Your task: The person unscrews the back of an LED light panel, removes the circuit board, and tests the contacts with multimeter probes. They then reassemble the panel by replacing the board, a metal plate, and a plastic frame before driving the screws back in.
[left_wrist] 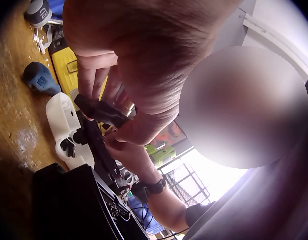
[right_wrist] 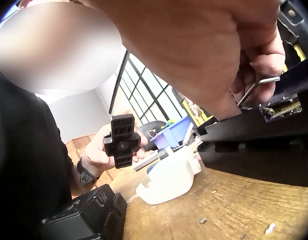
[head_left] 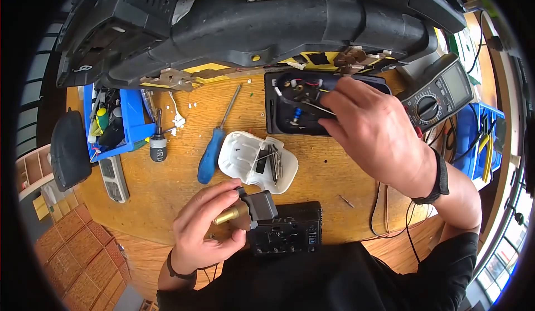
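My left hand (head_left: 203, 222) holds a black plastic block (head_left: 261, 206) with a brass shaft (head_left: 226, 216) sticking out towards the palm. Seen from the right wrist, this block (right_wrist: 123, 140) has a cross-like shape with ribbed ends. My right hand (head_left: 379, 132) reaches over a black tray (head_left: 273, 122) of small parts and wires. Its thumb and fingers pinch a thin bent metal rod, a hex key (right_wrist: 256, 89) by its look. Below the left hand's block lies a black boxy device (head_left: 287, 236).
A white plastic shell (head_left: 228, 158) holding small metal tools lies mid-table beside a blue screwdriver (head_left: 210, 158). A large black housing (head_left: 251, 32) spans the back. Blue bins stand left (head_left: 134, 121) and right (head_left: 473, 160). A multimeter (head_left: 440, 96) sits at the right.
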The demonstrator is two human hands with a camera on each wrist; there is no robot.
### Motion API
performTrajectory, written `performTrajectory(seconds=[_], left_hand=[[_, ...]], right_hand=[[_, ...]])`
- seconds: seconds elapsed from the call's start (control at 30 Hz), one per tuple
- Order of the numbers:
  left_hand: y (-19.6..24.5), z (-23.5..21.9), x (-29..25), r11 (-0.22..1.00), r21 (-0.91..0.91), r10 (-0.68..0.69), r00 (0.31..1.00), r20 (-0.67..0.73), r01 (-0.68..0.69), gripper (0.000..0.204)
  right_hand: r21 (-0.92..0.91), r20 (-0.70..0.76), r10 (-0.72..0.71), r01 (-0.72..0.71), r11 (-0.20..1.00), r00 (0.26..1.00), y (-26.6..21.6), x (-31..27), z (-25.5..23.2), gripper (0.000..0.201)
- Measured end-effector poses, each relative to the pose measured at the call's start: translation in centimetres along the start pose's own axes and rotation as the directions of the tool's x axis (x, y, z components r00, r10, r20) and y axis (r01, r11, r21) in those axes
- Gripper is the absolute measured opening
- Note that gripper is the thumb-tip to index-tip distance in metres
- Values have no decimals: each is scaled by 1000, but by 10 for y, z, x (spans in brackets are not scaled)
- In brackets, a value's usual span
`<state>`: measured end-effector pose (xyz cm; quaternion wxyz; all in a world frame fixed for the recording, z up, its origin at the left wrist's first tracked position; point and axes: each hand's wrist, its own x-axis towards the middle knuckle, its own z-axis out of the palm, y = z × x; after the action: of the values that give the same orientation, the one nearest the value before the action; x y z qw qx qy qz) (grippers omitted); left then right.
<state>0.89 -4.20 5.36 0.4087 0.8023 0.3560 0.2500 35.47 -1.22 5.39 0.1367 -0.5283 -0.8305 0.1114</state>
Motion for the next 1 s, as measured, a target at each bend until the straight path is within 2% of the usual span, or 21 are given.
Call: performTrajectory(seconds=[0.2,0.43,0.57,0.87,0.93,1.0], left_hand=[[0,1,3,1000,6,22,1000,6,-22,58],[-1,1,3,1000,4,17,1000,8,-17,58],[-1,3,1,1000,-5,-12,1000,13,12,59],[-3,3,1,999,-24,-21,1000,9,22,60],[-6,1,1,999,20,41,997,58,-43,64],[-7,2,1,999,19,40,998,57,-41,65]], right_hand=[[147,-156,100,-77,986,983,5,-15,-13,27],[103,-291,165,-141,985,942,6,-30,-33,21],[70,-289,195,-182,981,937,12,-34,-37,21],[92,-300,160,-139,986,940,14,-34,-37,23],[97,-302,156,-132,986,940,15,-35,-38,23],[92,-303,140,-117,989,943,15,-35,-40,23]])
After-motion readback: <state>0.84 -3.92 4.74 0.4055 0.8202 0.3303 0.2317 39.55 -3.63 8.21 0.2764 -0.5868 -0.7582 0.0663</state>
